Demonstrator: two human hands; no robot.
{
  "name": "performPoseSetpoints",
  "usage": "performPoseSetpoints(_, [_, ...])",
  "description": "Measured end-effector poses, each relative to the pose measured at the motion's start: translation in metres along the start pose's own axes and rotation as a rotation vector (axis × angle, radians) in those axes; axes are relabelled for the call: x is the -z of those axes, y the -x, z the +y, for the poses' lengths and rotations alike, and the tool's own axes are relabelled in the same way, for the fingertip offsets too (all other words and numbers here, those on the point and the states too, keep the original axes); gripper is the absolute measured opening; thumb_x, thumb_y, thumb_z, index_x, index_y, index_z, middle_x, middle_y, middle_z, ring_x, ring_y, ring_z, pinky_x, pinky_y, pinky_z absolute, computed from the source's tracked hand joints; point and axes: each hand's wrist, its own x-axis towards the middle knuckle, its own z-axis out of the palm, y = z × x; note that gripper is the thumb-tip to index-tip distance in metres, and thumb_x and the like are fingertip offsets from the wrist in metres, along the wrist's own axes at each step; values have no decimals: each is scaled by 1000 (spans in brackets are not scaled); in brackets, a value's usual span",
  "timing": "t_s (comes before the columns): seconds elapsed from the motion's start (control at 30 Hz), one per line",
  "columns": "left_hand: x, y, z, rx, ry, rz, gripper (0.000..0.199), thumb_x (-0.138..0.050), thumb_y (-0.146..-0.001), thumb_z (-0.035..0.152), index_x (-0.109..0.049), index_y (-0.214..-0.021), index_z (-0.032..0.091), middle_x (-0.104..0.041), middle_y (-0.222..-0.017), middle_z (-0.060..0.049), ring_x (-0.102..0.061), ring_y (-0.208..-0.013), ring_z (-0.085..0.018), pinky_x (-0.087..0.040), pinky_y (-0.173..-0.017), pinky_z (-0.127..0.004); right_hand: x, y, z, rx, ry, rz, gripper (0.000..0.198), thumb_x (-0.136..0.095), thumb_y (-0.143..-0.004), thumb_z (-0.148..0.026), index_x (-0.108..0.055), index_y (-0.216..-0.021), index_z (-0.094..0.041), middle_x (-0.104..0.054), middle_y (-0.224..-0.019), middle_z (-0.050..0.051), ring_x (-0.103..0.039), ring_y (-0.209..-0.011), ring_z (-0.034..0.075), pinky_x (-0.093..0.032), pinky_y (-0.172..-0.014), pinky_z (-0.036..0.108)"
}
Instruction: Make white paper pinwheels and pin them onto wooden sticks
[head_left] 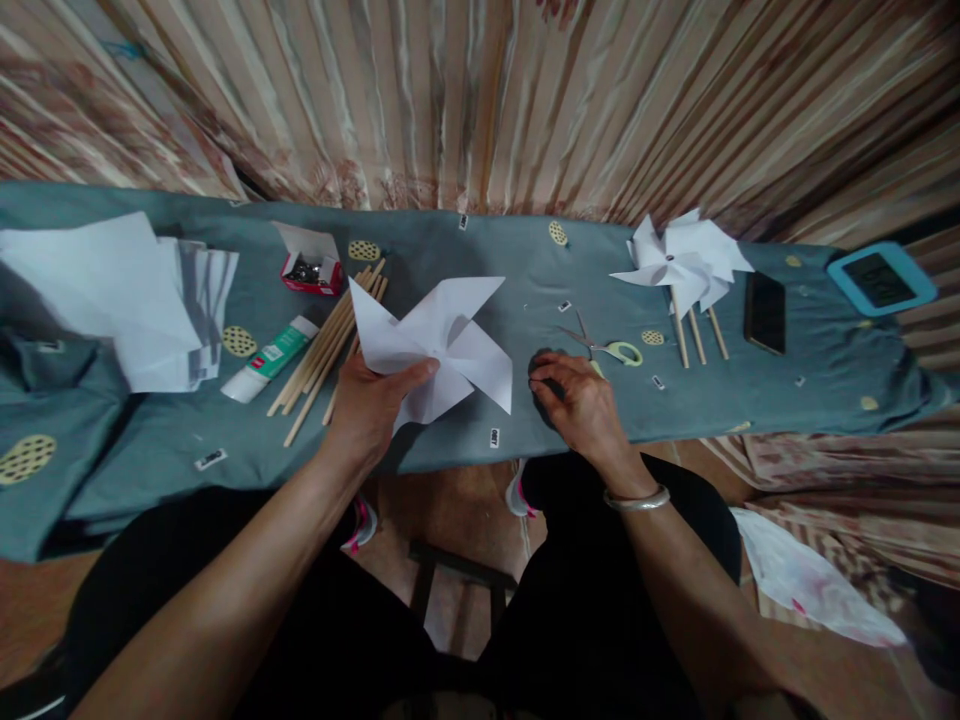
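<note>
A white paper pinwheel with folded blades is held just over the cloth by my left hand, the thumb pressed near its centre. To its right, my right hand has thumb and fingertips pinched together above the cloth; whatever is between them, if anything, is too small to make out. Scissors with pale green handles lie just beyond my right hand. Beside my left hand rests a bundle of wooden sticks.
A glue tube, a red box of small metal pieces and paper sheets lie left. Finished-looking pinwheels on sticks, a phone and a blue-framed clock are right. Curtains hang behind the cloth-covered table.
</note>
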Motion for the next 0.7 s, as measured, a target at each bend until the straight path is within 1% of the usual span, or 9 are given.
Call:
performPoseSetpoints(0.07, [0,1,-1,5,-13,5,27,-85,-52,18,-75,-77,16,-76,-78,-1,-68,-71,-17,-55,-72,-29,1,3,-1,41,46,-10,19,-54,-89,-21,-72,-94,-19,-73,-109,12,-66,-103,27,-52,-94,45])
performPoseSetpoints(0.17, [-1,2,-2,1,-16,11,25,-85,-52,19,-74,-74,16,-75,-76,-1,-66,-68,-15,-54,-68,-26,2,7,-2,83,101,-18,22,-51,-91,-22,-72,-98,-18,-74,-106,12,-67,-100,28,-53,-91,45])
performPoseSetpoints(0.27, [-1,2,-4,-9,-11,11,24,-85,-52,18,-74,-73,17,-74,-75,0,-65,-66,-14,-53,-66,-26,2,10,-4,110,144,-33,24,-49,-92,-22,-72,-100,-16,-75,-103,13,-68,-95,30,-54,-86,45])
performPoseSetpoints(0.33, [-2,2,-5,-10,-6,11,23,-84,-53,18,-74,-73,18,-74,-76,0,-66,-67,-15,-53,-67,-27,2,10,-7,105,134,-18,24,-49,-92,-22,-72,-98,-16,-76,-101,13,-69,-93,30,-54,-84,44])
performPoseSetpoints(0.4, [-2,2,-5,-5,0,7,23,-84,-53,17,-75,-74,18,-74,-76,0,-66,-68,-15,-53,-68,-27,4,10,-10,50,62,17,22,-52,-92,-24,-73,-96,-18,-77,-98,11,-70,-91,28,-55,-84,42])
performPoseSetpoints(0.5, [-2,3,-5,-7,-6,-5,24,-84,-53,17,-74,-74,17,-74,-75,0,-66,-69,-16,-53,-68,-28,11,8,-20,-119,-118,82,16,-59,-90,-29,-73,-93,-22,-77,-94,5,-72,-86,24,-55,-81,37])
performPoseSetpoints(0.57, [-3,4,-5,-17,-23,-10,25,-84,-52,19,-74,-75,16,-74,-75,-1,-66,-68,-16,-53,-68,-28,18,8,-30,-199,-244,132,13,-63,-88,-30,-73,-93,-23,-77,-91,3,-72,-84,22,-55,-80,36])
performPoseSetpoints(0.63, [-3,5,-5,-27,-36,-18,26,-85,-52,20,-73,-75,15,-74,-75,-1,-66,-68,-16,-53,-67,-28,23,8,-43,-201,-357,170,11,-65,-87,-29,-73,-92,-23,-76,-88,1,-71,-83,20,-55,-80,35])
performPoseSetpoints(0.7, [-5,6,-5,-32,-40,-30,26,-84,-52,20,-73,-75,15,-74,-74,-1,-66,-67,-16,-54,-67,-29,26,7,-56,-161,-451,177,9,-66,-87,-27,-72,-92,-24,-75,-86,0,-70,-84,19,-55,-83,36])
